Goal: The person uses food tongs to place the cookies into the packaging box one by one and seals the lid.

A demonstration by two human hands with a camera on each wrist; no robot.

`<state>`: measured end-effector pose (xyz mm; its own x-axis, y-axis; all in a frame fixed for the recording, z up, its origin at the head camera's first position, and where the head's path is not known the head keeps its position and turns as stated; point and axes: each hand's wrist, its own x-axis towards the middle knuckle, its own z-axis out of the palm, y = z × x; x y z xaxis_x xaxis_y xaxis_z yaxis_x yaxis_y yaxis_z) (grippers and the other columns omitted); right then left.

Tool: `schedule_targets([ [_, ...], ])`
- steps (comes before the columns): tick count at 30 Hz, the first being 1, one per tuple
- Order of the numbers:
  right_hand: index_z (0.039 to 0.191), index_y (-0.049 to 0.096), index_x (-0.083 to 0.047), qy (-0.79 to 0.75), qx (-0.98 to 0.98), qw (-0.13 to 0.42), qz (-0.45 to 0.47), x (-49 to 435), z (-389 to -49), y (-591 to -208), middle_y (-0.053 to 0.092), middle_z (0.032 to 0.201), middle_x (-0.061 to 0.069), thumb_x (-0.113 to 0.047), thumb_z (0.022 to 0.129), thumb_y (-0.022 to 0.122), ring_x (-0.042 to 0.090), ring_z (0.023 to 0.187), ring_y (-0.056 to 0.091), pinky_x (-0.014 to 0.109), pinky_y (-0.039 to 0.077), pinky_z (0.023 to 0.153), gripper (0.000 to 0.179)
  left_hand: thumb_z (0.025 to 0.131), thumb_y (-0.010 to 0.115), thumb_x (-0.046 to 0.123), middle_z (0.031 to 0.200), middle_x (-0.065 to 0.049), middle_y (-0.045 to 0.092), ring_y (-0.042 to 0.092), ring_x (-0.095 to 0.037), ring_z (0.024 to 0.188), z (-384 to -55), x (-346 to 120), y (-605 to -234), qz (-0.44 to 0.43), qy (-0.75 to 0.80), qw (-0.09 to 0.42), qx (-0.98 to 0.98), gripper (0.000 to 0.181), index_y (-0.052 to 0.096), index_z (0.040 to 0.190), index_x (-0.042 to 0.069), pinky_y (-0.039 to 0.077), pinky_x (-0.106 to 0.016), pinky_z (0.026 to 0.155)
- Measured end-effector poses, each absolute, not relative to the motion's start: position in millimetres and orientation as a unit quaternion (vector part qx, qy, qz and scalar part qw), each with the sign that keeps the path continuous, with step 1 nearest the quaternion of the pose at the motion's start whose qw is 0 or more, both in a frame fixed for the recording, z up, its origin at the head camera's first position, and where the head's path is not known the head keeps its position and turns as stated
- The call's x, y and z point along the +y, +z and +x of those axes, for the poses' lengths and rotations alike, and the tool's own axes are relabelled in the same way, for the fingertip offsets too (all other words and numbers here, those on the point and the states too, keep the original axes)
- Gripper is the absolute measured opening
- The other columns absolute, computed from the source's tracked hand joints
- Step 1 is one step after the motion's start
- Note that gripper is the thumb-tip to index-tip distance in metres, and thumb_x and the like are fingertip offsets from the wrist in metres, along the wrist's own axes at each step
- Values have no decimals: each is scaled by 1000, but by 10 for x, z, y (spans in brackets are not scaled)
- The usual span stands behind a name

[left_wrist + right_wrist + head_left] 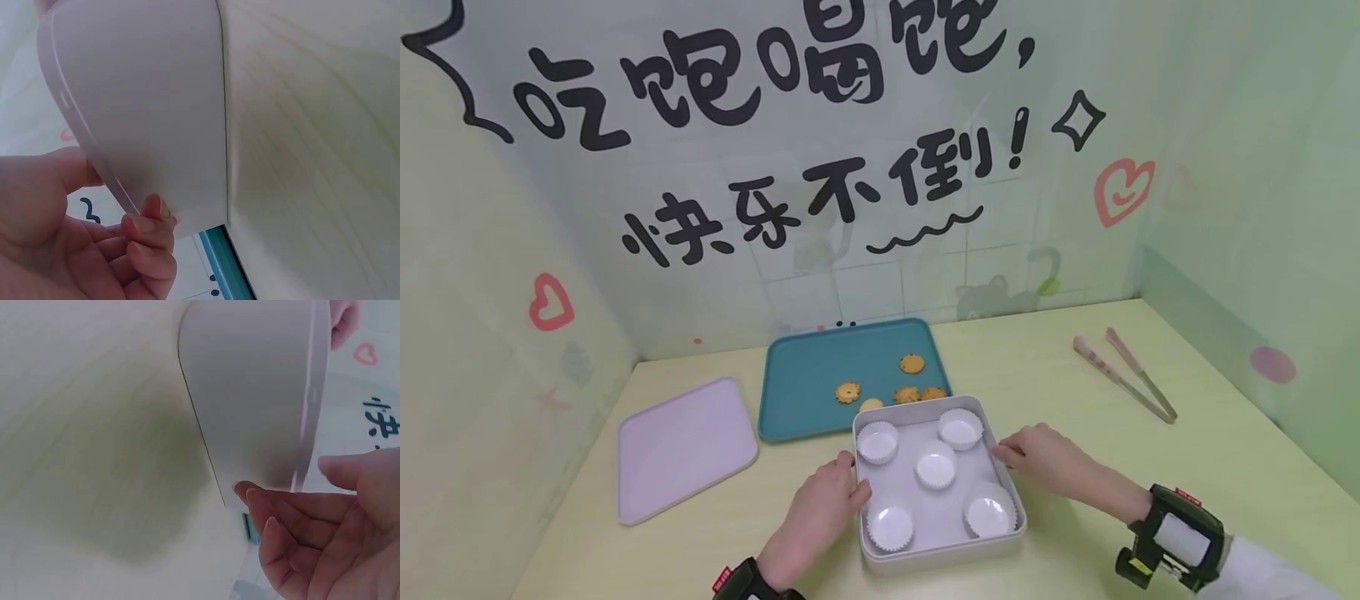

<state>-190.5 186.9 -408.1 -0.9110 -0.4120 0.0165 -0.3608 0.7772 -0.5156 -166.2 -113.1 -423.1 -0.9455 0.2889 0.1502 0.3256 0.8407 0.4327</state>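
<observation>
A pale lilac square box [922,550] stands on the table, holding several white fluted paper cups [936,465]. At its left wall, my left hand [822,510] grips the rim, thumb over the edge and fingers against the outer side. In the left wrist view the thumb tip [84,178] passes behind the rim. My right hand [1054,467] is at the opposite wall, with the thumb at the rim. From the right wrist view, its curled fingers [269,506] meet the outer wall near the far corner.
Behind the box lies a teal tray [801,375] with several small cookies [847,392], partly hidden by the box. A lilac flat tray [688,450] lies to the left. Tongs with pink handles [1126,375] rest at the back right. Printed walls enclose the table.
</observation>
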Motion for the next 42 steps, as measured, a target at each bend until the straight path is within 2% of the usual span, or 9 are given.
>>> schedule_targets([
  [4, 92, 68, 0, -285, 940, 28, -188, 2139, -2155, -4037, 50, 58, -1, -24, 92, 53, 10, 50, 41, 28, 36, 49, 28, 85, 60, 20, 79, -20, 58, 58, -33, 67, -1768, -1142, -4242, -137, -239, 52, -960, 35, 52, 100, -10, 45, -41, 50],
  [7, 93, 64, 7, -248, 950, -35, -185, 2414, -2364, -4043, 58, 67, 10, -18, 89, 58, 19, 56, 51, 36, 43, 56, 26, 87, 58, 22, 77, -21, 58, 59, -33, 67, -1875, -1138, -4278, -133, -242, 58, -959, 37, 51, 101, -12, 45, -41, 50],
  [11, 109, 55, 14, -156, 968, -110, -161, 2799, -2536, -4119, 59, 90, 29, -17, 83, 65, 42, 84, 56, 52, 38, 79, 42, 90, 54, 24, 66, -12, 51, 53, -24, 57, -1991, -1116, -4325, -131, -249, 48, -958, 33, 51, 94, -9, 41, -36, 45],
  [17, 130, 35, 8, -120, 991, -61, -14, 3231, -2612, -4229, 32, 116, 44, -35, 84, 61, 61, 93, 30, 63, 35, 56, 68, 93, 48, 22, 60, -6, 42, 44, -18, 52, -2134, -1072, -4345, -131, -258, 42, -956, 28, 49, 81, -3, 37, -34, 43],
  [21, 130, 27, 14, -119, 991, -54, 21, 3429, -2670, -4314, 31, 99, 47, -44, 82, 61, 61, 86, 29, 64, 33, 54, 83, 93, 45, 18, 59, -9, 43, 48, -23, 51, -2195, -1047, -4353, -119, -246, 45, -961, 27, 49, 77, -3, 39, -37, 43],
  [28, 101, 27, 31, -140, 988, -42, 56, 3586, -2722, -4441, 29, 85, 45, -53, 83, 55, 63, 86, 30, 69, 30, 61, 90, 93, 43, 13, 59, -11, 44, 49, -25, 51, -2197, -1061, -4368, -111, -236, 52, -964, 25, 48, 75, -3, 40, -39, 41],
  [36, 87, 46, 21, -149, 988, -41, 17, 3661, -2724, -4532, 32, 72, 35, -45, 89, 52, 57, 73, 36, 57, 34, 49, 66, 94, 42, 13, 58, -11, 43, 50, -24, 51, -2182, -1076, -4398, -113, -240, 56, -963, 25, 49, 76, -3, 41, -39, 41],
  [40, 125, 39, 6, -99, 988, -100, -59, 3679, -2725, -4530, 37, 56, 22, -31, 88, 58, 42, 52, 41, 44, 34, 42, 56, 94, 42, 11, 58, -7, 39, 44, -19, 48, -2185, -1076, -4411, -129, -234, 60, -962, 25, 48, 74, -2, 39, -34, 39],
  [42, 127, 38, 2, -102, 985, -112, -80, 3668, -2724, -4503, 37, 51, 13, -25, 87, 60, 30, 43, 40, 37, 32, 39, 53, 94, 42, 10, 58, -6, 38, 42, -18, 47, -2186, -1077, -4411, -137, -232, 65, -961, 25, 48, 72, -1, 37, -31, 38],
])
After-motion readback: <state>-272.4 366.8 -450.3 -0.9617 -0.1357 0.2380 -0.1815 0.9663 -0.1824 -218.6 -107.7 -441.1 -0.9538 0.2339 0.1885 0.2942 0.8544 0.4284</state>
